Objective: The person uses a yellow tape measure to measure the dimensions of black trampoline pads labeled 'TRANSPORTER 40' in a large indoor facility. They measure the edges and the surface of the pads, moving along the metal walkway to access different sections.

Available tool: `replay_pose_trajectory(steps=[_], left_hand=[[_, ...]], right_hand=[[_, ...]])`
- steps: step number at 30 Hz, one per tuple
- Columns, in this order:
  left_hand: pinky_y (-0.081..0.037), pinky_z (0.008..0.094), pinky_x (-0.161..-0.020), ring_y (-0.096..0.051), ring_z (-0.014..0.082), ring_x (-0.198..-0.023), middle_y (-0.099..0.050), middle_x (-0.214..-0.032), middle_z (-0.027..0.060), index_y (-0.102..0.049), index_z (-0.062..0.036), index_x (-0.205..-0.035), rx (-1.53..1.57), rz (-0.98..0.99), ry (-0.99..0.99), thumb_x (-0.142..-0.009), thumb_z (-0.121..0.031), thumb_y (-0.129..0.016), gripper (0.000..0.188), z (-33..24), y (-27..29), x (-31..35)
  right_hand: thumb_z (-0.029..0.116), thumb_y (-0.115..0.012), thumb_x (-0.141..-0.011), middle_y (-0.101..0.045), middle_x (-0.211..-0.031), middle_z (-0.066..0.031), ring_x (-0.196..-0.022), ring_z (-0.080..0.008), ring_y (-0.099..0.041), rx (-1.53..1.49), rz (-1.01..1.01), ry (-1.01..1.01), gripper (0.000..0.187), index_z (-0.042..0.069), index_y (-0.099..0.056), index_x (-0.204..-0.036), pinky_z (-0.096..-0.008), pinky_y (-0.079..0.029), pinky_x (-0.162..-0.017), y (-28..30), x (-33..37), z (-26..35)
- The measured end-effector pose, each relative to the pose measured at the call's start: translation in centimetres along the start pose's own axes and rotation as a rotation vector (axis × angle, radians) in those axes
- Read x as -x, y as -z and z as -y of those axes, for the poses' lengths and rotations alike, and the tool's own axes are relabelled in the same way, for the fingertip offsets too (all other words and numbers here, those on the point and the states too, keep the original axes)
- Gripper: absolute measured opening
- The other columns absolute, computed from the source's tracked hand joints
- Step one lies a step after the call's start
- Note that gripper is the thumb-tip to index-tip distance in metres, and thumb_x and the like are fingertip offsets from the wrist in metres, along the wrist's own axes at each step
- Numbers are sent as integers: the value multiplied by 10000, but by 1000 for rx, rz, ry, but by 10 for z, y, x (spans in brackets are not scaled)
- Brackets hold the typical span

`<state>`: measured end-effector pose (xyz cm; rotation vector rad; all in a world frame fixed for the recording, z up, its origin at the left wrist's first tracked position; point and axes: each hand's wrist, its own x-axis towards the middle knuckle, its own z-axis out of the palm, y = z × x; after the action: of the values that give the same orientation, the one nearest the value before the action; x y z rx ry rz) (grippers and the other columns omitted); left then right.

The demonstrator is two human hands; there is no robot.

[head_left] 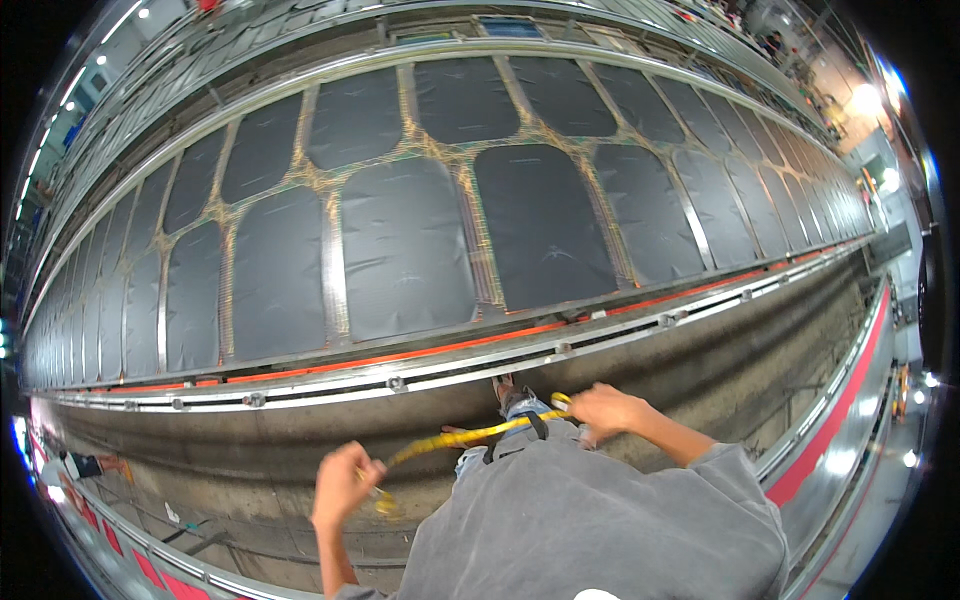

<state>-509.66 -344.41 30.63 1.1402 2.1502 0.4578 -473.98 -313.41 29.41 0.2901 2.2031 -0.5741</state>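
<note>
A yellow measuring tape (455, 438) stretches across in front of my body, with a slight sag. My left hand (345, 484) is closed round one end, and a loose yellow bit hangs below its fingers. At the other end my right hand (604, 410) pinches the tape near my waist, where a small yellow loop stands out past the fingers. Beyond both hands lies a long printing table, with dark grey panels of sheet (405, 250) laid out in two rows. Neither hand touches the panels.
A metal rail (400, 383) with small clamps and an orange strip (430, 350) edges the long table. I stand in a concrete aisle (300, 430). Behind me runs another rail with red panels (840, 430). Another person (85, 465) is at the far left.
</note>
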Motion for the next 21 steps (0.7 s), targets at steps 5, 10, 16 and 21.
replay_pose_trajectory(steps=[5, 10, 16, 21], left_hand=[[-313, 245, -543, -362, 49, -607, -415, -655, -44, -463, -51, -776, 324, -433, -188, -957, -125, -723, 326, -86, 56, -101], [-282, 266, -540, -330, 59, -619, -401, -661, -54, -495, -39, -783, 195, -708, -113, -1004, -199, -706, 345, -118, 78, -187], [-372, 269, -572, -436, 77, -640, -473, -681, -24, -565, -15, -814, 164, -557, 45, -993, -197, -701, 290, -57, 2, -285], [-558, 370, -935, -501, 361, -1395, -498, -1505, 255, -614, -41, -1385, -79, -317, 103, -969, -271, -699, 483, -87, -76, -327]], right_hand=[[400, -708, -944, -594, -1402, -236, -1280, -378, -585, -527, -949, 203, 677, -41, -531, -1426, -439, -462, -1090, 52, -56, 28], [366, -671, -959, -334, -1554, -381, -1422, -505, -411, -747, -659, 588, 678, 33, -475, -1517, -495, -357, -1198, 111, -106, 61], [357, -630, -980, -258, -1605, -381, -1274, -507, -565, -642, -506, 686, 559, 106, -551, -1473, -543, -461, -1091, 84, -126, -26], [370, -636, -989, -527, -1493, -241, -1347, -408, -538, -833, -504, 286, 489, 50, -630, -1359, -468, -448, -1114, 61, -121, -187]])
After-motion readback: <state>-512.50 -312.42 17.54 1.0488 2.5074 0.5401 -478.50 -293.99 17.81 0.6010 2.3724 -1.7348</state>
